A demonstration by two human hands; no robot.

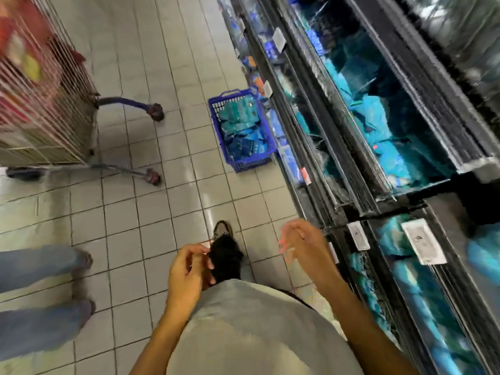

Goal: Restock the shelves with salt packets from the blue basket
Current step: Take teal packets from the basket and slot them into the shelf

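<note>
View from above, blurred by motion: both the left hand (189, 269) and the right hand (303, 243) hang loosely curled at 6 o'clock, holding nothing. The blue basket (241, 129), still heaped with salt packets (238, 125), stands on the tiled floor (162, 77) toward 12 o'clock, against the foot of the shelves (378, 117) that run from 1 to 5 o'clock. Likely risks: tripping on the basket or the trolley (43, 98) at 10 o'clock, or brushing the bystander's legs (40, 288) at 8 o'clock in the narrow aisle.
</note>
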